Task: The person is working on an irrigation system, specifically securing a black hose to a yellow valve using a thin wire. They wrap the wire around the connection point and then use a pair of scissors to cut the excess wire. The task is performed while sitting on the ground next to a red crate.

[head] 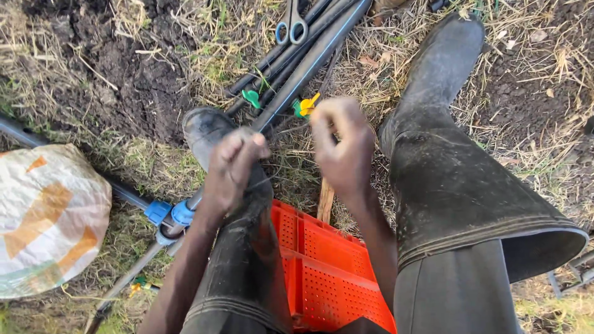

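1. The left hand (pixel 232 164) is raised above the left boot (pixel 213 133), fingers curled tight, pinching something thin that is too blurred to name.
2. The right hand (pixel 343 145) is lifted beside it, fingers bunched at a yellow and green fitting (pixel 305 106); I cannot tell whether it grips it.
3. Black pipes (pixel 309 59) run under both hands over dry grass.
4. An orange crate (pixel 328 266) sits between the legs, partly hidden by the forearms.
5. Scissors (pixel 292 25) are cut off at the top edge.

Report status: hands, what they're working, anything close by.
Left hand and right hand pinched shut, thin strand apparently between them. Black hoses beyond. Orange crate below.
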